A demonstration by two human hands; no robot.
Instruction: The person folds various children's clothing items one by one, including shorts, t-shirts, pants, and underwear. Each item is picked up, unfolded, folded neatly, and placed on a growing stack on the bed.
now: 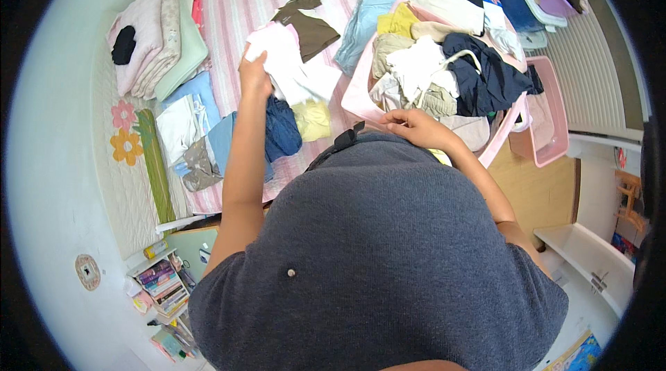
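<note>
My left hand (255,77) grips the edge of a white garment (283,56) with a pink trim, held over the bed. Just beyond it lies a dark brown garment (312,30). A pale yellow cloth (312,120) and a folded dark blue garment (282,129) are close below. My right hand (416,127) is at the near rim of a pink plastic basket (359,91), in front of my waist; whether its fingers grip the rim cannot be made out. Heaped in the basket are white clothes (419,66), a navy garment (481,77) and a yellow cloth (398,19).
The bed carries a striped pink sheet (234,17). Folded quilts (143,40) are stacked at the left, above folded clothes (179,123). A light blue garment (367,25) lies left of the basket. A smaller pink bin (554,110) stands right; a bookshelf (161,287) is lower left.
</note>
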